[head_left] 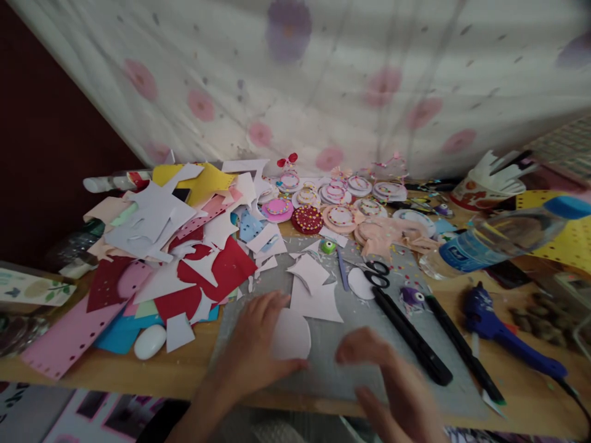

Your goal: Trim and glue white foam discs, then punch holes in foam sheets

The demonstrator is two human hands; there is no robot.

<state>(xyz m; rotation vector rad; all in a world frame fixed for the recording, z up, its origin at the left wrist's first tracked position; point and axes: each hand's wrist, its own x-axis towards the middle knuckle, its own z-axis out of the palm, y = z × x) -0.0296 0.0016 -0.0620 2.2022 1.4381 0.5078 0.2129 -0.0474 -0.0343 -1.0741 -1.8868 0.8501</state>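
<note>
My left hand [253, 344] lies flat on the grey cutting mat [337, 351], fingers spread, its fingertips on the left edge of a white paper round [292, 335]. Just right of that round hovers my right hand [392, 381], blurred by motion, fingers loosely curled with nothing visible in them. More white paper offcuts [314, 289] lie on the mat beyond the round. Small black scissors [376, 274] rest at the mat's far right beside a white oval cutout [360, 284].
A heap of red, pink, white and yellow paper scraps [180, 246] covers the left of the wooden table [521, 381]. Decorated paper discs [332, 203] line the back. Black markers [410, 335], a blue glue gun [503, 329] and a water bottle [503, 237] lie right.
</note>
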